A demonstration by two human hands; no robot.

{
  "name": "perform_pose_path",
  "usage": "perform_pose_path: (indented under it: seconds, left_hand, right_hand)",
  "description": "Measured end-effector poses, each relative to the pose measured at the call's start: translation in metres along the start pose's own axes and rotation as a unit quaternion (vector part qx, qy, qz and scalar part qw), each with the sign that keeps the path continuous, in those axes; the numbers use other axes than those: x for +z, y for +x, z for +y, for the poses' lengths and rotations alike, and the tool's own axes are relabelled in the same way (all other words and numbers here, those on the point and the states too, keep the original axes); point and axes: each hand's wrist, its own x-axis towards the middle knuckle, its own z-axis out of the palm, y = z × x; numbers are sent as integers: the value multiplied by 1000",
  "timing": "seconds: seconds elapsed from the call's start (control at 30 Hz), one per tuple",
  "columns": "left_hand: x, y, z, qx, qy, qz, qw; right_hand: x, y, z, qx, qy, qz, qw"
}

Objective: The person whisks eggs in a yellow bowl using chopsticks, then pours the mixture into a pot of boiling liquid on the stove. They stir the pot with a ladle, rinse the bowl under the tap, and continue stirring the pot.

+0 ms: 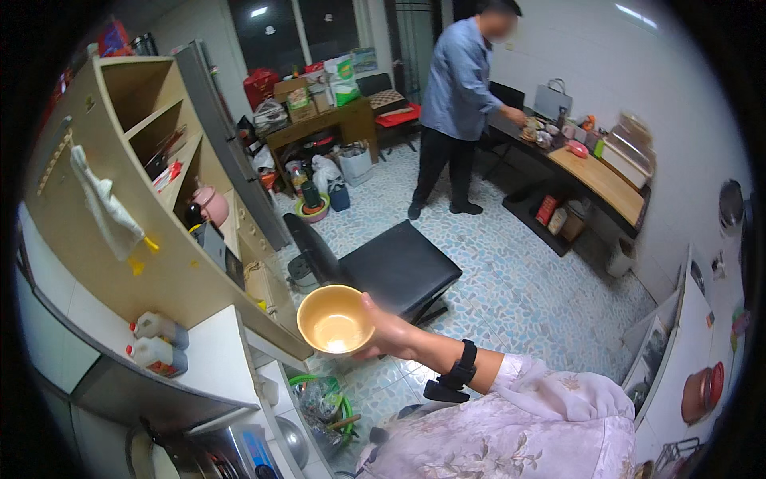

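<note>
A plain yellow bowl [336, 320], with nothing visible inside, is tilted so that its inside faces the camera. My right hand [383, 335] grips it at its right side, the thumb near the rim and the fingers partly hidden behind it. A black strap with a device [458, 374] is around that wrist, below a pale floral sleeve. Beyond the bowl stands a black padded chair [401, 266]. My left hand is out of view.
A person [458, 90] in a blue shirt reaches over a side table [604, 179] loaded with items. An open-shelved wooden cabinet [78, 197] stands left, near a white counter [218, 353] bearing two plastic jugs [157, 344]. A green basket [347, 413] sits low by the counter.
</note>
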Motion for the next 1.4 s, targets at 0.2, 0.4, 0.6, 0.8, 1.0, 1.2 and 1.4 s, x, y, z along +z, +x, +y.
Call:
perform_pose_path:
  seconds: [0.2, 0.4, 0.6, 0.8, 1.0, 1.2, 1.4]
  left_hand:
    - [13, -5, 52, 111, 31, -39, 993]
    - [-28, -40, 34, 115, -75, -161, 977]
    - [-32, -52, -5, 62, -60, -254, 963]
    - [28, -61, -9, 100, -28, -31, 994]
    - [39, -39, -8, 124, 138, -45, 982]
    - [18, -30, -20, -36, 251, -72, 965]
    - [29, -16, -27, -92, 291, -42, 951]
  right_hand:
    - [-9, -5, 6, -5, 16, 15, 1000]
    - [-5, 3, 10, -1, 15, 3, 1000]
    - [13, 24, 18, 14, 11, -25, 1000]
    - [30, 46, 35, 82, -21, -68, 994]
    - [56, 50, 60, 104, -32, -59, 992]
    - [84, 54, 74, 109, -50, -27, 992]
    - [97, 71, 82, 158, -66, -55, 984]
